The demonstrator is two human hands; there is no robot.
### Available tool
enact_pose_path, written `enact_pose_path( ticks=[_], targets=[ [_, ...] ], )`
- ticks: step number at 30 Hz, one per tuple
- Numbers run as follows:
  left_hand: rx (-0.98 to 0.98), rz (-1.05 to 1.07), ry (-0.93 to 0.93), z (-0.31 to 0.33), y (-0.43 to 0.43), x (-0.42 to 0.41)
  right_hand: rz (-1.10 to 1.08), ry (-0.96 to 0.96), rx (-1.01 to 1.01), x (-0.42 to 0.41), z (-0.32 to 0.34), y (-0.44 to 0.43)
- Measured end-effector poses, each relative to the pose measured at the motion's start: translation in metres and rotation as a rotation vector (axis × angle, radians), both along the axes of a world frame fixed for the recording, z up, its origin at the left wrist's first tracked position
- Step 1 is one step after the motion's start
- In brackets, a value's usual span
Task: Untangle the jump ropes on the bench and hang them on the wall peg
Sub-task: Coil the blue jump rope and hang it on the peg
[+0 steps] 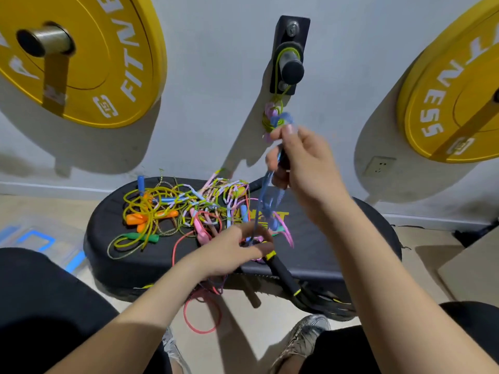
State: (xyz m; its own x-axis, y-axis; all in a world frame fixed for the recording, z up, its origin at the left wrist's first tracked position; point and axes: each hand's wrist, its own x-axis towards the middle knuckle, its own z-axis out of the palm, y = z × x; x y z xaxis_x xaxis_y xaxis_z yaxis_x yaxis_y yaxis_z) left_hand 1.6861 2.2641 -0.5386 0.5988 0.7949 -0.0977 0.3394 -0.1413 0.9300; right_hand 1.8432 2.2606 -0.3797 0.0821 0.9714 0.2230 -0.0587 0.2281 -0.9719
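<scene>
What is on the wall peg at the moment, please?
A yellow-green rope is looped over the wall peg, its coils and pink pieces hanging below. The right hand, gripping a blue rope, hides their lower end.

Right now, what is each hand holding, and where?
Right hand grips the blue rope near its upper end; left hand curls round strands over the bench, which rope unclear.

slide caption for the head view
Right hand holds a blue jump rope up near the wall peg; left hand grips the tangle on the bench.
</scene>
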Motion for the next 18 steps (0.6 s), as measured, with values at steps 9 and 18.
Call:
enact_pose_path(
  ticks=[9, 18],
  targets=[
    [0.003, 0.607, 0.035, -0.039, 0.009, -0.011, -0.119, 0.304, -0.068, 0.027, 0.015, 0.007],
    [-0.186, 0.692, -0.697, 0.081, 0.025, -0.002, 0.225, -0.42, -0.288, 0.02, -0.069, 0.008]
  ],
)
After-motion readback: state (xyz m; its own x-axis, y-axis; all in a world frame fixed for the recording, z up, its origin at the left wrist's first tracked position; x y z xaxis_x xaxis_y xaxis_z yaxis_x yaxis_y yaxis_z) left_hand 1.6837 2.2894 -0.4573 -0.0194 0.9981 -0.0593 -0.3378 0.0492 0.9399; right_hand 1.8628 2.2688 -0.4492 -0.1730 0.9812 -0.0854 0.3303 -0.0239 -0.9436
